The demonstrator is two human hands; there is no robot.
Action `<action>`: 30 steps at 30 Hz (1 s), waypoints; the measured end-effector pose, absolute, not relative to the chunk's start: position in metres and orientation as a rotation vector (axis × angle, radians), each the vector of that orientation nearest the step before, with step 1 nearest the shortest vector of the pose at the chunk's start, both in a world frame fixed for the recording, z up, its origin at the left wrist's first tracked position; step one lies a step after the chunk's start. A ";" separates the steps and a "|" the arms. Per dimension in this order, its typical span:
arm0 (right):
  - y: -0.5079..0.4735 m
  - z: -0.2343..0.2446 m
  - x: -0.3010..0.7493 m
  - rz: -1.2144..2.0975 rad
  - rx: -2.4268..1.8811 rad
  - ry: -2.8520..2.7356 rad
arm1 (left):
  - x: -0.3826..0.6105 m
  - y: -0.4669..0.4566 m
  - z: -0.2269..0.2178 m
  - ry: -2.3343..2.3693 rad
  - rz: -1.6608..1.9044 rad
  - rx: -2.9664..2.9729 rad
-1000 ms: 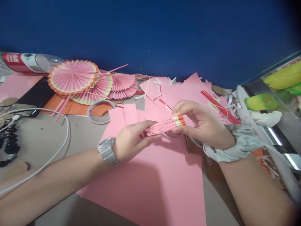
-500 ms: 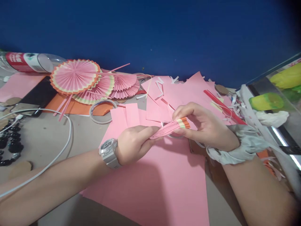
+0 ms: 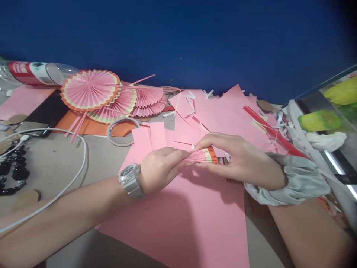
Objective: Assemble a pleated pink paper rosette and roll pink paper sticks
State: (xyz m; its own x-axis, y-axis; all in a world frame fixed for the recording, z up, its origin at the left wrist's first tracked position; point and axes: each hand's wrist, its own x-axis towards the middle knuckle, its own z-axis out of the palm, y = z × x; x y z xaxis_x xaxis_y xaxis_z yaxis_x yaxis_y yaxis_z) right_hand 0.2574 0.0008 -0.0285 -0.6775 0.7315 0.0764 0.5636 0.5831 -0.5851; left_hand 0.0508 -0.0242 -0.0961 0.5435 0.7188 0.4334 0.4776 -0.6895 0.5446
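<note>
Between my two hands is a pleated paper fan (image 3: 208, 154), pink with a yellow and orange border, its folds bunched together and slightly spread at the orange end. My left hand (image 3: 163, 165), with a watch (image 3: 131, 178) on the wrist, pinches the fan's pink end. From the other side my right hand (image 3: 234, 156), with a grey scrunchie (image 3: 295, 182) at the wrist, grips the fan along its edges, thumb below and fingers above. My left fingers cover the pink tip. Below the hands lies a large pink paper sheet (image 3: 178, 223).
Finished round paper fans (image 3: 89, 91) lie at the back left near a plastic bottle (image 3: 33, 72), a black phone-like slab (image 3: 47, 115) and a tape roll (image 3: 121, 139). A white cable (image 3: 83, 163) crosses my left forearm. Paper scraps lie along the blue wall (image 3: 178, 41).
My right hand has slid left along the fan, closer to my left hand. The orange end now fans out more. My left hand has stayed nearly still.
</note>
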 end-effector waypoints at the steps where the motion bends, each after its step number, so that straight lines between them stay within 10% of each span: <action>1: 0.000 -0.026 0.257 0.754 -1.057 -2.532 | 0.051 -0.024 -0.096 0.974 0.918 2.433; 30: 0.002 -0.004 0.277 0.988 -1.238 -2.627 | 0.055 -0.024 -0.094 0.852 1.017 2.402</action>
State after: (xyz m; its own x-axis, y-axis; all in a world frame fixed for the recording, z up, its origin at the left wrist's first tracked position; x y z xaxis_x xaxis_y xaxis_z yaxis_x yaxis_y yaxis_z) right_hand 0.2766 0.0018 -0.0035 -0.6722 0.7139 -0.1963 0.6663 0.4677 -0.5808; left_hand 0.0549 -0.0241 -0.0943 0.5508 0.6658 0.5032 0.3792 -0.7368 0.5597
